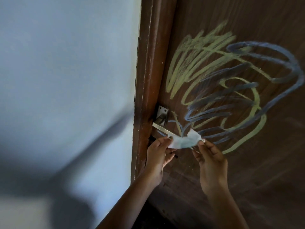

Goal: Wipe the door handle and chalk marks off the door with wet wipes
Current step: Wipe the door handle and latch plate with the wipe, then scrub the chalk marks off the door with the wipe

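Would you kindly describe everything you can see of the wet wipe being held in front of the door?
The wet wipe is a small, thin, white sheet, crumpled and stained bluish-green across its middle. It is stretched out roughly level between both hands: the left hand pinches its left end and the right hand pinches its right end, where a wrinkled corner sticks up. It hangs in front of the brown door, covering the tip of the metal door handle; whether it touches either is unclear.

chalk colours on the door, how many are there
2. Yellow-green chalk scribble fills the upper left of the door and loops down to the right. Blue chalk scribble overlaps it on the right and runs down toward the wet wipe. More may lie outside the frame.
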Demonstrator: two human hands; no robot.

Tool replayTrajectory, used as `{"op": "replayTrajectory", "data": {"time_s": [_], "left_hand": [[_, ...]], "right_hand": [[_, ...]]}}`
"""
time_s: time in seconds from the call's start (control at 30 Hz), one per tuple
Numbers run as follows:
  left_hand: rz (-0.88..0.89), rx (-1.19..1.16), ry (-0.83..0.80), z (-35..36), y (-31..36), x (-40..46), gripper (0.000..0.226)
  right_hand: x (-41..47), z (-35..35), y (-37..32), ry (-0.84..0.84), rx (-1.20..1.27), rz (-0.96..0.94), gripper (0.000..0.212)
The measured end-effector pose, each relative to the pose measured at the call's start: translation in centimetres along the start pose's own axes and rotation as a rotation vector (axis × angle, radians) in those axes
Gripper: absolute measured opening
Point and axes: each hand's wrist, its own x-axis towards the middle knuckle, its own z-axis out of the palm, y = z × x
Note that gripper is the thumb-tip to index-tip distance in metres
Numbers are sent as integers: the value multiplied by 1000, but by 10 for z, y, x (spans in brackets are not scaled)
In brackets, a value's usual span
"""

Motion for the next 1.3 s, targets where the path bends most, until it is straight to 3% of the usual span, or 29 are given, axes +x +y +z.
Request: {"op": "replayTrajectory", "data": {"time_s": [0.17,0.3,0.47,0.57,0.63,0.77,0.9,1.03,1.13,1.2,1.3], "left_hand": [[-22,-174,-98,0,1,-3,16],[56,-78,-128,4,3,-2,18],[229,169,-168,9,11,-1,11],[315,322,-239,10,17,-1,14],[354,416,-300,11,23,-2,17],[422,506,-384,12,36,1,15],[476,528,-437,12,43,6,19],[518,511,-421,18,44,14,20],[597,515,-367,21,46,24,20],[698,610,-273,20,50,31,21],[920,753,-85,20,62,36,28]], "right_hand": [[-2,-3,-5,11,283,205,18],[-4,-5,-11,0,368,293,21],[2,-10,-13,-110,125,208,24],[7,-10,-12,-203,-96,131,58],[10,-10,-13,-290,-179,108,68],[9,-10,-20,-369,-289,16,31],[7,-6,-25,-382,-289,-34,23],[10,-2,-30,-323,-169,-31,27],[13,4,-43,-145,-84,-75,19],[15,9,-63,100,-158,-286,16],[18,19,-110,423,-161,-817,21]]}}
